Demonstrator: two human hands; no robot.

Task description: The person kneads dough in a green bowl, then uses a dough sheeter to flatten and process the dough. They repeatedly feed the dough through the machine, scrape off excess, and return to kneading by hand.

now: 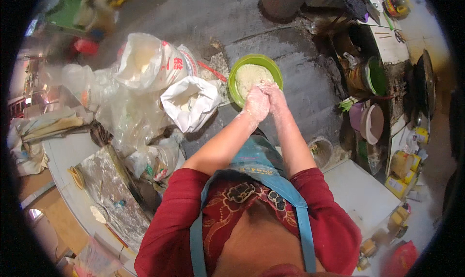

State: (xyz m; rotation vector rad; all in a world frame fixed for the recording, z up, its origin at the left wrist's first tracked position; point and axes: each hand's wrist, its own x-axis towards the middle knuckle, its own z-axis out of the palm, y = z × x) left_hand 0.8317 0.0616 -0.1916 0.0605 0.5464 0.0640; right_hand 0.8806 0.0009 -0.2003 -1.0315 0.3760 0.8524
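Observation:
A green basin (280, 73) stands on the dark floor ahead of me, with pale, floury dough or flour (252, 77) heaped inside. Over the basin's near side, my left hand (257, 104) and my right hand (275, 96) are pressed together, both coated in white flour. Their fingers look curled inward against each other. Whatever lies between them, if anything, is hidden. Just left of the basin is an open white sack (209, 101) with its rim rolled outward, and its pale contents show only in part.
A larger printed flour sack (167, 64) stands beyond the white one, with crumpled clear plastic (128, 115) beside it. A floury board (109, 194) lies at lower left. On the right are a cluttered shelf (393, 44) and a pale tub (372, 124); a grey bin (285, 1) stands far ahead.

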